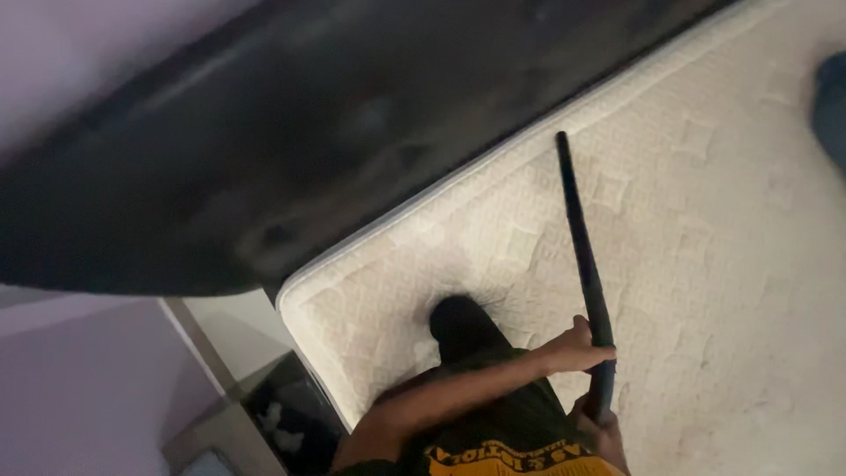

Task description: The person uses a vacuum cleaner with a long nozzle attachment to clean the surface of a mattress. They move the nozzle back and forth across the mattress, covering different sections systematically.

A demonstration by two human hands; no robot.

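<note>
A long black stick (582, 247) lies slanted over the cream quilted mattress (705, 247), its far tip pointing toward the mattress's edge. My left hand (577, 346) is closed around the stick near its lower end, with the forearm coming in from the lower left. Just below it, my right hand (603, 429) grips the very end of the stick. My knee (460, 324), in dark clothing, presses into the mattress beside the hands.
A dark, glossy headboard (291, 132) runs along the mattress's upper left edge. A purple wall (79, 388) lies to the left. A small bedside surface (264, 414) sits at the bottom left. A dark blue item (830, 106) shows at the right edge.
</note>
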